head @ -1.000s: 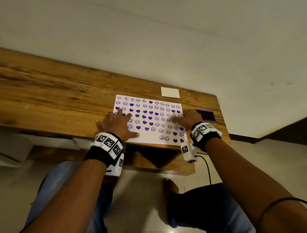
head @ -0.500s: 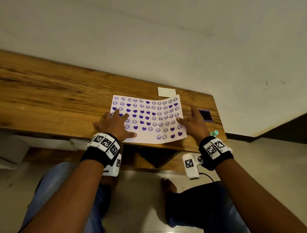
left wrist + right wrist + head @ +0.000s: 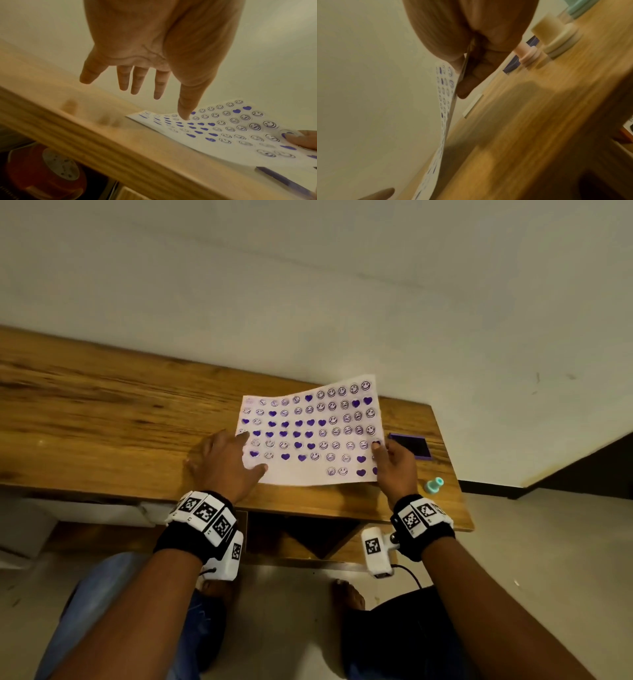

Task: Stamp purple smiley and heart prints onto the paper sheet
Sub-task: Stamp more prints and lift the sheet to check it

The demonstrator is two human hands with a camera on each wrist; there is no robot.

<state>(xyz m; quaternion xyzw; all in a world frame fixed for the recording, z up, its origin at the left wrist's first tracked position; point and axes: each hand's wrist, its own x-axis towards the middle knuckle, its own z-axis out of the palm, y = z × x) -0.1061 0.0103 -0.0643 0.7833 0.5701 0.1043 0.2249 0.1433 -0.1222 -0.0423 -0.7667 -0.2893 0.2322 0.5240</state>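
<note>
The paper sheet [image 3: 308,436], covered with rows of purple smileys and hearts, lies on the wooden table [image 3: 120,422] with its right side raised and curved. My right hand [image 3: 380,453] pinches the sheet's right edge, thumb on top and fingers beneath, as the right wrist view [image 3: 462,77] shows. My left hand [image 3: 226,460] is open with fingers spread at the sheet's lower left corner; in the left wrist view its thumb [image 3: 184,112] points down at the paper [image 3: 240,132]. A teal stamp [image 3: 434,485] lies on the table right of my right hand. The purple ink pad [image 3: 411,446] sits behind it.
A pink stamp [image 3: 527,54] and a cream one [image 3: 559,40] stand near the ink pad [image 3: 513,63]. A small white card [image 3: 473,106] lies beyond the sheet, hidden in the head view. A red container [image 3: 51,170] sits below the table's front edge.
My right hand went from the middle of the sheet to its right edge, took hold and lifted it. The teal stamp now lies on the table. My left hand stayed at the left.
</note>
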